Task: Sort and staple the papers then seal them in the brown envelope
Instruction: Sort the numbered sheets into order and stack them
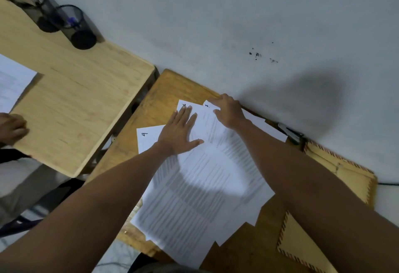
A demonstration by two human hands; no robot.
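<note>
Several printed white papers (200,188) lie fanned and overlapping on a brown wooden desk (155,97). One sheet at the left edge bears a handwritten 4 (144,134). My left hand (179,132) lies flat on the sheets, fingers straight. My right hand (226,110) reaches to the far top corner of a sheet, fingers bent at its edge; the grip is unclear. A brown envelope (354,177) with striped borders lies at the right, partly under my right forearm. A black stapler (291,134) sits by the wall beyond the papers.
A lighter wooden desk (71,100) stands at the left with two black mesh pen holders (62,22) and a white sheet (13,82). Another person's hand (11,128) rests at its left edge. A grey wall (237,24) runs behind both desks.
</note>
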